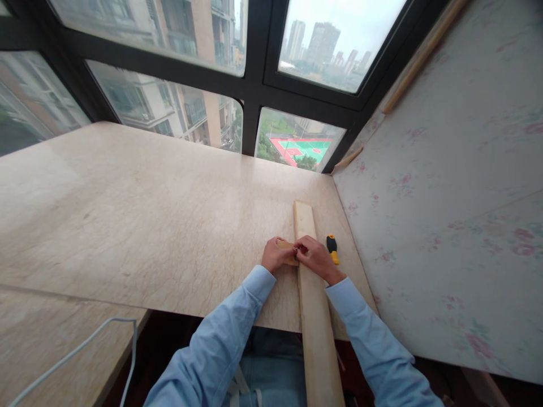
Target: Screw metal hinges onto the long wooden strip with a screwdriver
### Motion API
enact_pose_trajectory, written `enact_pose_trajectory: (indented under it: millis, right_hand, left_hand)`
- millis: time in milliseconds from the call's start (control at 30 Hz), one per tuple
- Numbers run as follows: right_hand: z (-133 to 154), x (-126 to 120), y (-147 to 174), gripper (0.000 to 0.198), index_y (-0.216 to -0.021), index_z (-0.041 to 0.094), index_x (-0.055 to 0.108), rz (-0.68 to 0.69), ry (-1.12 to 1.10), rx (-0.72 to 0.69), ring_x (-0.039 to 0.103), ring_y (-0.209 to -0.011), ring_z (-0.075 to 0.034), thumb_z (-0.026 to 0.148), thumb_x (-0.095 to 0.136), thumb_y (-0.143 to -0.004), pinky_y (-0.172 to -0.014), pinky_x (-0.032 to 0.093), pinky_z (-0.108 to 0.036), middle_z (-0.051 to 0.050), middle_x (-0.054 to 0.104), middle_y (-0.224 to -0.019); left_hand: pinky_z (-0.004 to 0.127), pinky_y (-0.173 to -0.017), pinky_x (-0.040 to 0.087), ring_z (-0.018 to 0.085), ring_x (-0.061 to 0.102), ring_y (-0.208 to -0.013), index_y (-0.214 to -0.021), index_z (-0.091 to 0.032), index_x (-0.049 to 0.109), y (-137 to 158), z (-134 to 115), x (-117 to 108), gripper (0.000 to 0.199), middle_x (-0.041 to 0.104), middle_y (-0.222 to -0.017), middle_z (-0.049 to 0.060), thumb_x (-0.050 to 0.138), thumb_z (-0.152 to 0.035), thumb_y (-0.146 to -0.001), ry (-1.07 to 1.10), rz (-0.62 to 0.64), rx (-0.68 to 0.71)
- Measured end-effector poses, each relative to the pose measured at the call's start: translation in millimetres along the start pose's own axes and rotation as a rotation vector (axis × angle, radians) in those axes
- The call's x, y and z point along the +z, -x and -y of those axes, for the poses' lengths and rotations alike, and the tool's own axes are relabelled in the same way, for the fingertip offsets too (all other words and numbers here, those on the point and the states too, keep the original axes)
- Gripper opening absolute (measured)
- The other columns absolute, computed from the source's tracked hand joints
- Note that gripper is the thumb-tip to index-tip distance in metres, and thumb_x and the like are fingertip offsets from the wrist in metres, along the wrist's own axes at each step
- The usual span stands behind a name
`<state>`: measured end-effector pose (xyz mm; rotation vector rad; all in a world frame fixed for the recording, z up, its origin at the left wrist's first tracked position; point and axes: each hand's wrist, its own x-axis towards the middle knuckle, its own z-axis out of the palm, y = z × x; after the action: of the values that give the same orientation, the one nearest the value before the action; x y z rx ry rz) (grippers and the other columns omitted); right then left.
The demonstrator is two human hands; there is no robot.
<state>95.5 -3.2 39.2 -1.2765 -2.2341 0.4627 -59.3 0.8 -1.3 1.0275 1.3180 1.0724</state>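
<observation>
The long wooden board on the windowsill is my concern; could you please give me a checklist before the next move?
1. Board fully on the sill: not ok, its near end juts past the edge.
2. Small wooden piece held: ok, in the left hand.
3. Tiny item at the right hand identified: cannot tell, too small.
4. Black-and-yellow tool off the board: ok, lying to its right.
5. White cable away from the board: ok, far left.
</observation>
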Motion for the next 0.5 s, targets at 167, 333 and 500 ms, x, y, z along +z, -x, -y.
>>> enact_pose_trajectory:
  millis: [167,333,500]
  right_hand:
    - [10,-9,-3,0.008,-0.081,0.018,0.063,-0.194,-0.111,0.125,0.059,-0.066,-0.015,0.016,0.057,-0.077,-0.063,0.049,-0.027,-0.003,0.063,-0.079]
    - [34,-28,-18,0.013,-0.085,0.017,0.066,-0.256,-0.368,0.252,0.063,-0.069,-0.015,0.026,0.062,-0.076,-0.065,0.053,-0.028,-0.004,0.067,-0.081]
    - [78,-10,-56,0.019,-0.088,0.017,0.066,-0.057,-0.632,0.239,0.065,-0.069,-0.015,0.032,0.065,-0.076,-0.065,0.054,-0.028,-0.004,0.069,-0.079]
  left_hand:
    - [0.02,-0.05,0.043,0.013,0.058,-0.061,-0.077,-0.013,0.061,-1,3,2,0.035,0.061,-0.067,0.0,0.08,-0.022,-0.049,-0.014,-0.029,-0.021]
    - [0.022,-0.052,0.045,0.014,0.06,-0.063,-0.081,-0.012,0.062,-1,6,2,0.036,0.064,-0.069,0.002,0.08,-0.021,-0.051,-0.029,-0.028,-0.017]
    - [0.026,-0.071,0.052,0.021,0.066,-0.086,-0.095,-0.015,0.069,8,-4,4,0.032,0.071,-0.087,0.005,0.075,-0.02,-0.064,-0.069,0.049,0.158]
